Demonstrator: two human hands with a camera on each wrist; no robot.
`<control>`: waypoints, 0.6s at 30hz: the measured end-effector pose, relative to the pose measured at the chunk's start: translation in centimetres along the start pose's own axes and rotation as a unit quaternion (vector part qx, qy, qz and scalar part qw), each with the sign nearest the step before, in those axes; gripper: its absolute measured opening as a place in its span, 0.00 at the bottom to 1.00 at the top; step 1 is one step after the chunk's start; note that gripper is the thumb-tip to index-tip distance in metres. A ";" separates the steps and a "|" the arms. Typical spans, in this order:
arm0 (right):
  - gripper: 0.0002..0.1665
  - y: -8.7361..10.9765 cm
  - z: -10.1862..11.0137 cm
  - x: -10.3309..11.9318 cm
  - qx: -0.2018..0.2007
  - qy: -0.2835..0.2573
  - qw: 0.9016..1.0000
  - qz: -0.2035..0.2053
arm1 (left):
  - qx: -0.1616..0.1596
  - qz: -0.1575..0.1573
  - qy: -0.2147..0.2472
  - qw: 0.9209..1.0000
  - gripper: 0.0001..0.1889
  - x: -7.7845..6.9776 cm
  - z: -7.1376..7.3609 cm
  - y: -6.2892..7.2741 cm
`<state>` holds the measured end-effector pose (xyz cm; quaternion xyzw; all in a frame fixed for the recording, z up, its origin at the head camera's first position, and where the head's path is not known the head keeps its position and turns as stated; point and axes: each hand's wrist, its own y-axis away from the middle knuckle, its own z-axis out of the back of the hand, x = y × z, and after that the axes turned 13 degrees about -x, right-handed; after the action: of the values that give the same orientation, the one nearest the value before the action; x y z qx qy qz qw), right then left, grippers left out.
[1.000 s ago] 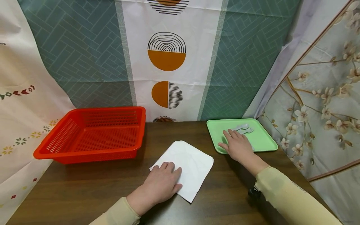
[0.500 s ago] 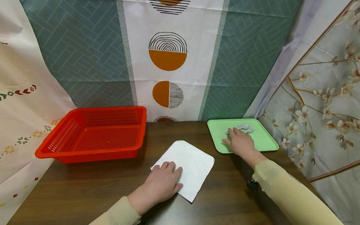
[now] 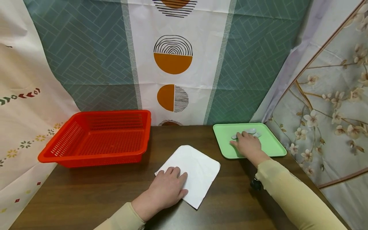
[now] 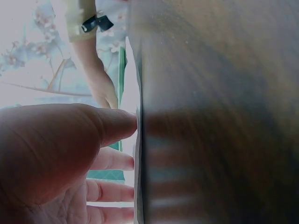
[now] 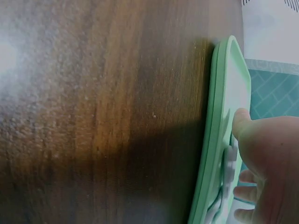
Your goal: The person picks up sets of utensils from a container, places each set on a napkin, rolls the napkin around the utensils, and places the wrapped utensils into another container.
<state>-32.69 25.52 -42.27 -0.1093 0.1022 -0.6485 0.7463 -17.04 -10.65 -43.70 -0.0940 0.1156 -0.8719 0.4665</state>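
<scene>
A white napkin [image 3: 199, 171] lies flat on the wooden table, and my left hand [image 3: 166, 190] rests on its left part with fingers spread. From the left wrist view, the thumb and fingertips [image 4: 124, 163] touch the napkin's surface. My right hand [image 3: 249, 145] is over the light green tray [image 3: 271, 147], its fingers at a pale plastic spoon [image 3: 252, 131] and fork [image 3: 257, 134]. Part of this cutlery is hidden under the hand. The right wrist view has the thumb extended above the tray beside a greyish utensil [image 5: 229, 163]; no grip on it shows.
A red plastic basket [image 3: 112, 140] with slotted sides stands at the back left. Patterned cloths [image 3: 95, 57] hang behind the table [image 3: 109, 188] and along both sides. The tray sits at the back right, close to the flowered cloth [image 3: 313, 143].
My right hand has shifted slightly to the right over the tray, lower towards the cutlery, uncovering a handle end at its left. The left hand stays on the napkin.
</scene>
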 end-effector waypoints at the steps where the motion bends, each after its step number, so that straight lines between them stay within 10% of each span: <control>1: 0.39 0.0 0.0 0.0 0.002 -0.001 1.000 -0.001 | 0.001 0.001 -0.001 1.000 0.29 0.0 0.0 0.0; 18: 0.37 -0.4 -0.6 0.0 0.014 -0.022 0.999 0.018 | 0.003 0.000 -0.006 1.000 0.29 0.0 -0.2 0.0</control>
<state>-33.27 25.40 -42.67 -0.1115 0.0782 -0.6336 0.7615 -17.05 -10.60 -43.88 -0.0981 0.1096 -0.8717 0.4675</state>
